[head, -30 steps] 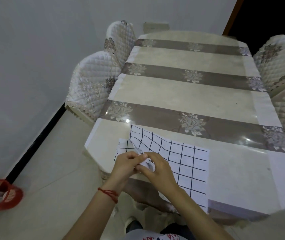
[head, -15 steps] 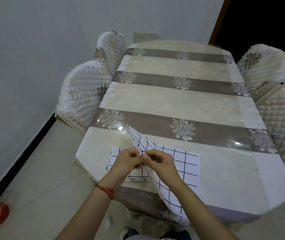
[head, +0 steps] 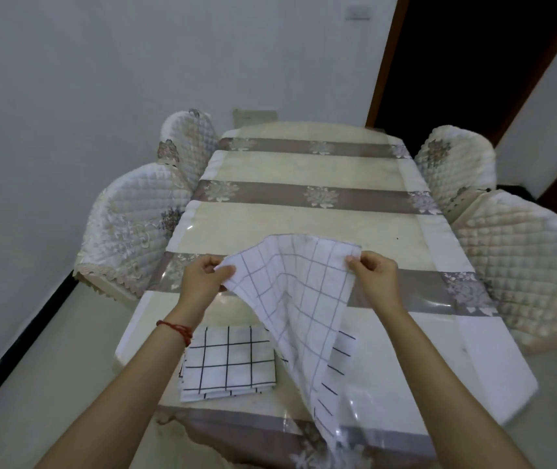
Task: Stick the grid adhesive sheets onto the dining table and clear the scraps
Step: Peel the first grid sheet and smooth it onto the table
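Both hands pinch the grid sheet's top corners, left hand [head: 202,277], right hand [head: 373,270], sheet [head: 299,299] lifted over the tabletop [head: 304,218]; best keep it taut, lower one edge first.

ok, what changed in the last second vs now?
Both hands moved apart and up: the left hand and right hand, which were pinching together at one corner of the grid sheet, now each hold an upper corner, with the sheet peeled up and spread above the table. Its lower tip still trails at the near edge. The sheet stack stays flat on the table.
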Demonstrator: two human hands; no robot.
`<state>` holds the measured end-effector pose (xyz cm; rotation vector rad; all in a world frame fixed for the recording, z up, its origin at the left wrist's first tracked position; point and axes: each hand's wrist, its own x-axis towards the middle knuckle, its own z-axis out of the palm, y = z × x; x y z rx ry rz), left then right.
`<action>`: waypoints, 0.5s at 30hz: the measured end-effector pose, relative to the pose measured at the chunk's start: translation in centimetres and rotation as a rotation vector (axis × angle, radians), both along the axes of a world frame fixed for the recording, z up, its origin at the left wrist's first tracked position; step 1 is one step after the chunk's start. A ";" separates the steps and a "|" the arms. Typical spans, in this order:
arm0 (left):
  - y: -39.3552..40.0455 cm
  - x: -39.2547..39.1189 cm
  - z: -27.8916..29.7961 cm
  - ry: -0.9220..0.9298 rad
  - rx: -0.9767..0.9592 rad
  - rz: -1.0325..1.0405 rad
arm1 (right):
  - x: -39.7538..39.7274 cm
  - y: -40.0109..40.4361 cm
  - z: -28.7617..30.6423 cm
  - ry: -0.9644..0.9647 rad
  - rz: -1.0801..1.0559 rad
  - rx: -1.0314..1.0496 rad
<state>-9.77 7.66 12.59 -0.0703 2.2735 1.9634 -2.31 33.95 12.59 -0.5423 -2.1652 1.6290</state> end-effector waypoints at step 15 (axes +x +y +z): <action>8.4 -6.2 6.0 0.384 -0.063 0.054 | 5.6 15.3 5.7 0.128 -0.533 0.149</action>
